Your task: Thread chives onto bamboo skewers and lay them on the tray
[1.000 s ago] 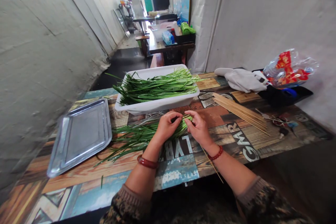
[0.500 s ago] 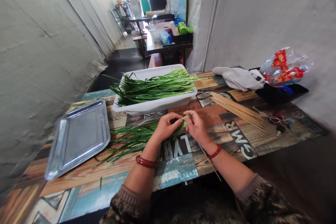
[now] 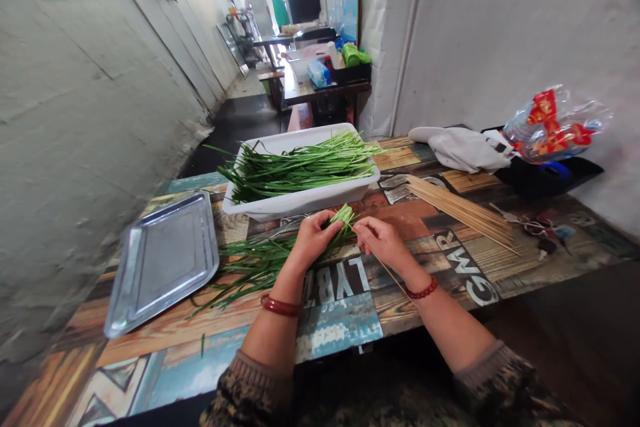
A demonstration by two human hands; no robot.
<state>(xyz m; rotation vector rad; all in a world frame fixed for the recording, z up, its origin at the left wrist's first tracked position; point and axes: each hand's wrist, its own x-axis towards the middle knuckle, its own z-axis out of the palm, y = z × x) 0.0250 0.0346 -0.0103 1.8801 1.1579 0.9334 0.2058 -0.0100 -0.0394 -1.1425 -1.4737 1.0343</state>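
My left hand (image 3: 316,237) is closed around the pale stem ends of a bunch of garlic chives (image 3: 344,215). The green leaves of that bunch trail left across the table. In my right hand (image 3: 379,240) a thin wooden skewer (image 3: 390,271) is pinched, its tip end at the chive stems and its length running back under my wrist. Behind my hands, a white plastic tub (image 3: 305,203) holds a heap of more chives (image 3: 300,163). Right of my hands lies a pile of bamboo skewers (image 3: 460,212).
An empty metal tray (image 3: 165,260) lies at the left. Scissors (image 3: 535,225), a pale cloth cap (image 3: 463,148) and a red-printed clear plastic bag (image 3: 555,127) sit at the right by the wall. Two people stand by the far doorway, beyond another table (image 3: 300,88).
My right hand has drawn slightly away from my left, and the chive stem ends now show above my left hand. The view has shifted slightly.
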